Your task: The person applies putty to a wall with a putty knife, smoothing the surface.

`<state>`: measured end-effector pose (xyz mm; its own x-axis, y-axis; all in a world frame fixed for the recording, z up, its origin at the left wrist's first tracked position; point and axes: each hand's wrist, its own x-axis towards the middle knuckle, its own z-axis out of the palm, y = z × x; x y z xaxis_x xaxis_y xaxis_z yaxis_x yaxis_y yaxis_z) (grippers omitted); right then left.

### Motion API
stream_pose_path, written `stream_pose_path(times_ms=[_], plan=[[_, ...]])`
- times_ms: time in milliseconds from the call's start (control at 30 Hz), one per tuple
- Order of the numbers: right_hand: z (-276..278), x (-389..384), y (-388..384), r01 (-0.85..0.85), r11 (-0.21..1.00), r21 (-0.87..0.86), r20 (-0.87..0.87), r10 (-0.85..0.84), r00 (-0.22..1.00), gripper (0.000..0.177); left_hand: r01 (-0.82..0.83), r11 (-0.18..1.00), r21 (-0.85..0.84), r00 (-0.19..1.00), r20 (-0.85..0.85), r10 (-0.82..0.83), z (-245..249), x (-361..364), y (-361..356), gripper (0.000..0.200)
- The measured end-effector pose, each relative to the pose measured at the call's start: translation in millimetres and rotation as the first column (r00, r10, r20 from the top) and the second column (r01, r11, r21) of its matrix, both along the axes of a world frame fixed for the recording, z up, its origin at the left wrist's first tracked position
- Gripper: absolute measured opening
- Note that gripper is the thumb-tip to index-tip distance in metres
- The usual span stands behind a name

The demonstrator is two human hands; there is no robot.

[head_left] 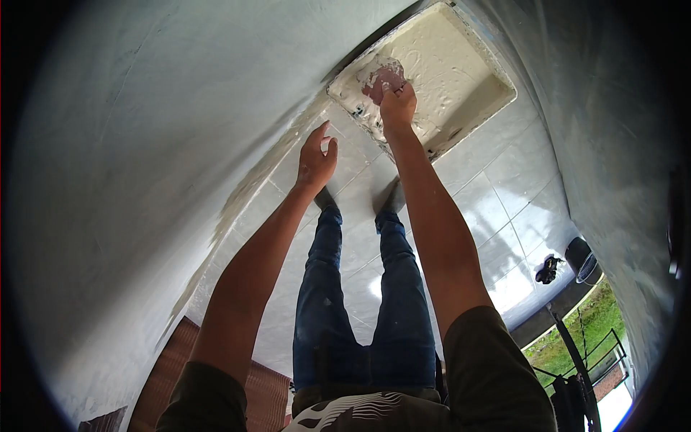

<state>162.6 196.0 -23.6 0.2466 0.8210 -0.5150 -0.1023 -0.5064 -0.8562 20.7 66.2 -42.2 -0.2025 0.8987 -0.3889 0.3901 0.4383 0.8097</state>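
Right hand [397, 108] with pad [384, 78] in paste-smeared tray [495, 81]

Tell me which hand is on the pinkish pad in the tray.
The right hand: its fingers grip the pinkish pad in the white-smeared tray. The left hand hangs open above the floor tiles, touching nothing.

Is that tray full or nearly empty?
Nearly empty: the tray holds only a thin white smear, where the right hand presses a pinkish pad.

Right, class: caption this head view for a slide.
Right hand on a pinkish pad in a tray of white paste; left hand open above the tiles.
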Motion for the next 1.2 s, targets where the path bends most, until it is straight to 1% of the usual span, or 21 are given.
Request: stream_pose_path(times_ms=[67, 133, 167, 267, 367, 433, 467, 533, 567, 600, 633, 667, 700, 733, 800, 867, 933, 1000, 1067, 1133, 1200], plan=[[-4, 1, 3, 0.028, 0.999, -0.018, -0.003, -0.028, 1.0, 0.021, -0.007, 1.0, -0.012, 1.0, 0.011, 0.007, 1, 2, 0, 0.047], [-21, 3, 5, 0.14, 0.989, 0.038, -0.189, -0.13, 0.973, 0.02, -0.007, 1.0, -0.01, 1.0, 0.015, 0.007, 0, 3, 0, 0.047], [-30, 5, 8, 0.14, 0.989, 0.038, -0.191, -0.131, 0.973, 0.02, -0.008, 1.0, -0.007, 1.0, 0.018, 0.008, 0, 3, 0, 0.048], [-46, 10, 14, 0.128, 0.991, 0.029, -0.153, -0.122, 0.981, 0.02, -0.025, 1.0, -0.007, 0.999, 0.028, 0.025, -2, 4, -2, 0.046], [-36, 10, 18, 0.17, 0.985, 0.009, -0.121, -0.167, 0.978, 0.02, -0.032, 0.999, -0.014, 0.999, 0.029, 0.032, -3, 3, -3, 0.046], [-33, 11, 23, 0.196, 0.98, 0.014, -0.006, -0.196, 0.981, 0.02, -0.018, 1.0, -0.01, 1.0, 0.026, 0.019, 0, 3, -4, 0.047], [-32, 12, 26, 0.197, 0.98, 0.015, -0.008, -0.197, 0.98, 0.02, -0.006, 1.0, -0.007, 1.0, 0.022, 0.006, 2, 3, -4, 0.047], [-26, 16, 32, 0.257, 0.966, -0.017, -0.078, -0.257, 0.963, 0.021, 0.002, 1.0, -0.007, 1.0, 0.016, -0.002, 1, 2, -6, 0.048], [-30, 18, 35, 0.257, 0.966, -0.015, -0.079, -0.258, 0.963, 0.021, 0.009, 1.0, -0.008, 1.0, 0.013, -0.009, 1, 2, -6, 0.048], [-43, 23, 40, 0.273, 0.962, -0.008, -0.153, -0.271, 0.95, 0.022, 0.01, 1.0, -0.006, 1.0, 0.011, -0.01, 0, 3, -6, 0.048], [-44, 26, 43, 0.29, 0.957, 0.0, -0.226, -0.282, 0.932, 0.024, 0.005, 1.0, -0.013, 1.0, 0.012, -0.005, 1, 3, -6, 0.048], [-46, 31, 44, 0.288, 0.958, 0.001, -0.227, -0.281, 0.933, 0.024, 0.0, 1.0, -0.022, 1.0, 0.012, 0.001, 1, 3, -7, 0.048], [-41, 34, 47, 0.358, 0.933, 0.017, -0.326, -0.334, 0.885, 0.024, -0.003, 1.0, -0.019, 1.0, 0.011, 0.003, 2, 4, -7, 0.048], [-36, 38, 48, 0.428, 0.904, 0.026, -0.423, -0.378, 0.824, 0.026, -0.007, 1.0, -0.022, 1.0, 0.014, 0.007, 5, 5, -7, 0.048], [-17, 49, 46, 0.429, 0.903, 0.033, -0.451, -0.37, 0.812, 0.026, -0.008, 1.0, -0.014, 1.0, 0.012, 0.008, 13, 6, -6, 0.048], [17, 63, 36, 0.308, 0.947, 0.088, -0.541, -0.214, 0.813, 0.025, -0.005, 1.0, -0.012, 1.0, 0.003, 0.005, 27, 9, -3, 0.049], [42, 78, 24, 0.287, 0.953, 0.097, -0.539, -0.192, 0.82, 0.024, -0.003, 1.0, 0.01, 1.0, 0.006, 0.003, 48, 14, 2, 0.049], [56, 94, 12, 0.222, 0.963, 0.153, -0.606, -0.086, 0.791, 0.023, -0.019, 0.999, 0.029, 1.0, 0.018, 0.018, 72, 20, 10, 0.049], [98, 105, 1, 0.173, 0.969, 0.176, -0.619, -0.028, 0.785, 0.026, -0.018, 0.998, 0.057, 1.0, 0.008, 0.018, 100, 26, 19, 0.049], [129, 115, -11, 0.168, 0.97, 0.178, -0.627, -0.02, 0.778, 0.028, -0.027, 0.993, 0.113, 1.0, 0.007, 0.027, 134, 35, 27, 0.048], [161, 126, -21, 0.11, 0.968, 0.226, -0.6, 0.049, 0.799, 0.031, -0.026, 0.985, 0.173, 1.0, 0.012, 0.024, 167, 43, 34, 0.047]])
